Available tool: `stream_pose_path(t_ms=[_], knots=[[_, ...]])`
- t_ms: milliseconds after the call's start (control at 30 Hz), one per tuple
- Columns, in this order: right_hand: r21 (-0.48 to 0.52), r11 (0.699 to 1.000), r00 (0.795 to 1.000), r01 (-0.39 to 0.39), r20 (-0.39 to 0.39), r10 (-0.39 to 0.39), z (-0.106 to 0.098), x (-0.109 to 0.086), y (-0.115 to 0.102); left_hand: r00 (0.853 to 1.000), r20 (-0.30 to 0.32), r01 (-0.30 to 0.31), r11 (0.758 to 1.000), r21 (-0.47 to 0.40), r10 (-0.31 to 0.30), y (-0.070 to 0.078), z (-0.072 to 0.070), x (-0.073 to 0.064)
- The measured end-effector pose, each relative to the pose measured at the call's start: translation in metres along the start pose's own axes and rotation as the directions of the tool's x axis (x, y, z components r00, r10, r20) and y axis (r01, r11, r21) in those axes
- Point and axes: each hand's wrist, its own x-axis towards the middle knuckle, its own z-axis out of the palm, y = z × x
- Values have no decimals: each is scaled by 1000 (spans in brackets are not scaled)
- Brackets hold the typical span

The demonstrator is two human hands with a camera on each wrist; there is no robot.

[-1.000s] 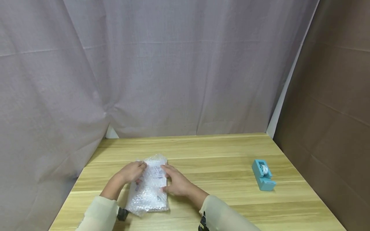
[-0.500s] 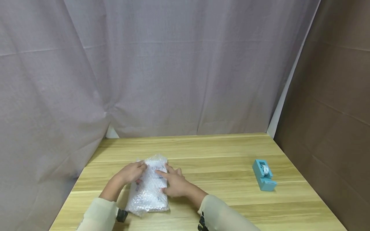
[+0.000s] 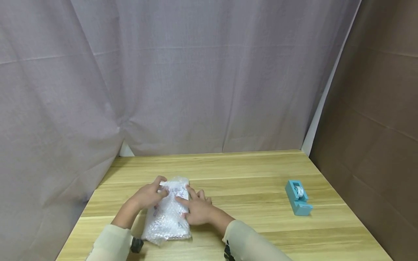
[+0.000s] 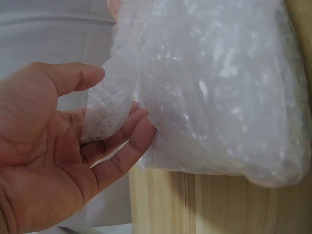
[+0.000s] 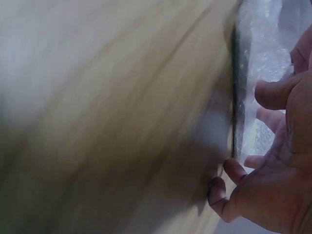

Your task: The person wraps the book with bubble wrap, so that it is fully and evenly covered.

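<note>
A flat white packet wrapped in bubble wrap (image 3: 168, 219) lies on the wooden table. My left hand (image 3: 146, 196) is at its upper left edge. In the left wrist view the thumb of that hand (image 4: 53, 141) stands apart from the fingers, with a loose flap of bubble wrap (image 4: 113, 92) between them. Some of its fingertips touch the wrap's edge. At the packet's right side, my right hand (image 3: 200, 211) rests with fingers spread and the index finger extended onto the wrap. In the right wrist view, this hand (image 5: 285, 190) lies along the packet's edge.
A blue tape dispenser (image 3: 298, 203) with a roll of tape stands on the right part of the wooden table (image 3: 241, 188). Grey curtains (image 3: 209, 90) hang behind the table, and a brown one (image 3: 369, 127) hangs along its right side.
My right index finger has moved inward onto the wrap and its other fingers have spread. My left thumb and index finger, close together before, have parted. The packet has barely moved.
</note>
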Motion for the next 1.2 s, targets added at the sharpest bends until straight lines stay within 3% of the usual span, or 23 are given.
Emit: stream_pose_path(t_ms=[200,433,833,1200], knots=[[-79,997,1000,-4,26,6,-2,0,0,999,-26,-38,997,73,40,1,0,2],[-99,995,999,-11,45,15,-3,0,-2,992,-58,-98,979,178,110,-2,5,5],[-111,994,999,-8,45,13,-5,0,-2,983,-114,-121,977,175,142,-4,11,7],[-114,993,999,-3,49,9,-7,-2,-3,965,-153,-175,958,226,212,-4,21,9]])
